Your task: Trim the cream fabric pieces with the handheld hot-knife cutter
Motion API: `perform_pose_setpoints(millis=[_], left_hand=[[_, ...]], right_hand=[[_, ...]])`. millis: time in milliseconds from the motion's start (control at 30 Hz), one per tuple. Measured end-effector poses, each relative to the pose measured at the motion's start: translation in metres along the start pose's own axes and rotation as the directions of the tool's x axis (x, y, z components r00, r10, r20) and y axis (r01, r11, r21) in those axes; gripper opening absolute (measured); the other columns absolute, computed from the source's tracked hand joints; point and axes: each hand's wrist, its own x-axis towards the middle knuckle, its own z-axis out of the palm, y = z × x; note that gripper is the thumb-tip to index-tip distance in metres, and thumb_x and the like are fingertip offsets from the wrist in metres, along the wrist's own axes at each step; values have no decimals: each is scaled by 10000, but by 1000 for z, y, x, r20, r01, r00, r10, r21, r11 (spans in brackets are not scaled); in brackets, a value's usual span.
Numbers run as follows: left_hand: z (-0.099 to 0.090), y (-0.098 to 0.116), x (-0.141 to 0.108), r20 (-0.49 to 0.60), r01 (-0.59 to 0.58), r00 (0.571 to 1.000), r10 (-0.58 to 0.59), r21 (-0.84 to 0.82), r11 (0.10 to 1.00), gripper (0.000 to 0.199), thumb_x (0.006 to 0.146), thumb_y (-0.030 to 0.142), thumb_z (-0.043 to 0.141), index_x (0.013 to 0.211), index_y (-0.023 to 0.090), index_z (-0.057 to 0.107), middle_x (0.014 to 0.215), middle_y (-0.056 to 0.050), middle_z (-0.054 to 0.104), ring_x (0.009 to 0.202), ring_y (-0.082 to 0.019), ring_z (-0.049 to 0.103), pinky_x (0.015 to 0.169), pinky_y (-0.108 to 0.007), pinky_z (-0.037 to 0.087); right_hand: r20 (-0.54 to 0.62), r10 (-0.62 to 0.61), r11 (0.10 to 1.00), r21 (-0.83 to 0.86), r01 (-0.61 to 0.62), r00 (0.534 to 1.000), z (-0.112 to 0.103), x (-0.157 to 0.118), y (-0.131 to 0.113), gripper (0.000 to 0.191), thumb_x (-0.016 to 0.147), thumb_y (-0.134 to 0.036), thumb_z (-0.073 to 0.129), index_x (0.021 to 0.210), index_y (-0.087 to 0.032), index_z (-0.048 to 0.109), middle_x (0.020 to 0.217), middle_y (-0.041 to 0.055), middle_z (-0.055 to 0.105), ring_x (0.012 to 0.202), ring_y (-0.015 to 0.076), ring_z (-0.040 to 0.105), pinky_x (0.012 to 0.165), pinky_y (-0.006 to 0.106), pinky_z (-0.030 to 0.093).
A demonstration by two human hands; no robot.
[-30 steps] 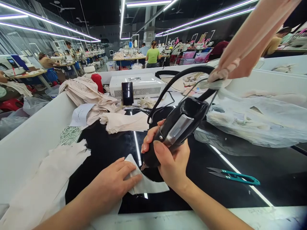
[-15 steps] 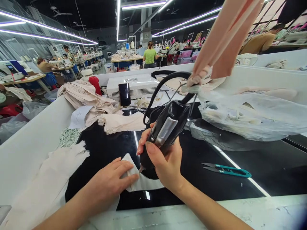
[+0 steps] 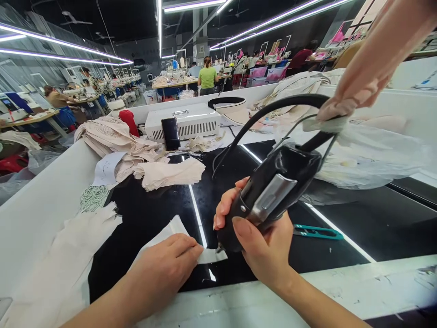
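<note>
My right hand (image 3: 264, 246) is wrapped round a black corded hand tool (image 3: 269, 196) with a silver metal lever and a narrow metal tip. The tip points down to the left, at the right end of a thin white fabric piece (image 3: 165, 233); I cannot tell whether it touches. My left hand (image 3: 170, 262) is closed on this fabric on the black glossy surface, fingers together over its middle. From the tool's back, a thick black cable (image 3: 273, 105) arches up to the left, and a pink cloth strip (image 3: 375, 68) is tied near the cable. Teal thread snips (image 3: 319, 231) lie to the right.
Beige cloth (image 3: 105, 136), a stack of cut fabric (image 3: 174, 173) and pale green cord (image 3: 94, 198) lie at left. A phone (image 3: 170, 133) leans against a white vented box (image 3: 201, 120). Plastic bags (image 3: 378, 159) lie at right. Other people sit at machines beyond.
My right hand and the tool have moved right, towards the fabric's end. My left hand has slid right along the fabric and its fingers have drawn in. The view has shifted slightly.
</note>
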Motion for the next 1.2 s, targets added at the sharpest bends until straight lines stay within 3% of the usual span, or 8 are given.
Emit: perform_pose_setpoints(millis=[333,700,933,1200], left_hand=[[0,2,-7,22,40,999,-39,-38,998,238,1095,127,440,1257,184,605,1100,-65,665,976,-202,664,824,-322,639],[4,0,-12,-8,-11,1000,11,37,999,279,1088,106,419,1306,162,583,1144,-99,690,997,-231,696,794,-341,663],[5,1,-12,-12,-10,1000,10,10,1000,322,1077,96,449,1367,176,562,1200,-107,685,1073,-238,690,911,-364,653],[5,0,-13,-39,21,999,-20,21,1000,371,1020,43,451,1320,206,596,1137,-122,655,1015,-262,690,834,-398,670]], right_hand=[[29,-14,1000,5,14,999,-3,-2,0,348,891,-353,795,1118,-261,549,813,-18,665,591,143,637,547,291,585],[29,-3,1000,17,2,1000,18,7,6,295,864,-264,760,970,-267,485,762,-57,621,563,121,600,524,263,543],[22,15,999,-44,-14,1000,19,3,11,264,854,-247,739,979,-263,508,784,-45,638,569,125,607,546,290,552],[10,12,1000,16,-12,1000,25,5,16,277,863,-274,755,974,-265,501,776,-49,630,569,120,601,547,282,549]])
